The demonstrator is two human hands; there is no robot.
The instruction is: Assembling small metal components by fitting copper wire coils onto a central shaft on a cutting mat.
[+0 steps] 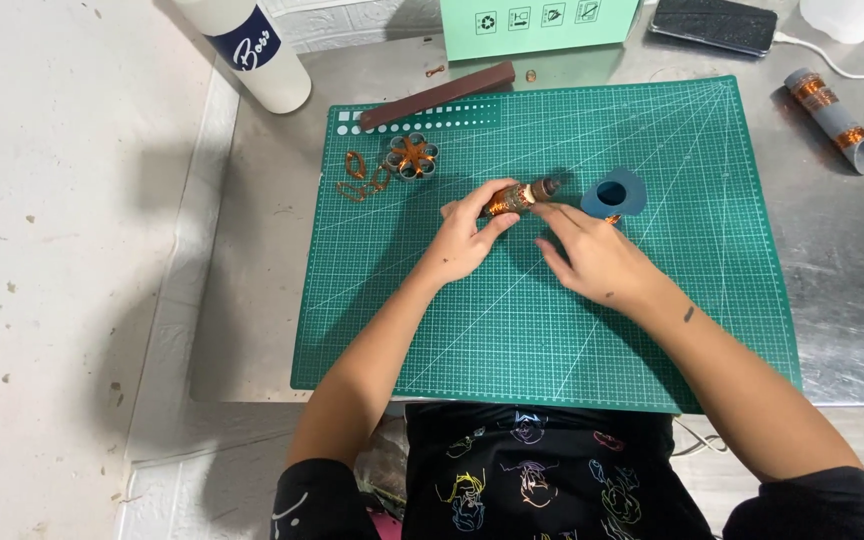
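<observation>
We are holding a small copper coil (518,197), wound on a short rod, just above the upper middle of the green mat (552,340). Our left hand (469,238) is gripping its left end, the fingers (487,193) curled shut around it from above and the thumb pressing from below. Our right hand (597,258) is lying flat beside it, its fingers stretching toward the coil's dark right end; we cannot tell whether they are pinching that end or only touching it.

Just to the right of the coil, a blue ring-shaped piece (614,193) with a round hole is resting on the mat, touching our right fingers. To the left, near the mat's upper left corner, a flower-shaped grey part (411,157) with copper in it is sitting beside a few loose copper loops (356,177). A brown bar (437,94) is lying slantwise across the mat's top edge.

The mat is covering most of the steel counter (842,280). At the counter's far right a grey tube (830,118) with copper bands is lying off the mat. Along the back we are seeing a white bottle (252,50), a pale green box (537,25) and a black phone (715,24) with a white cable.
</observation>
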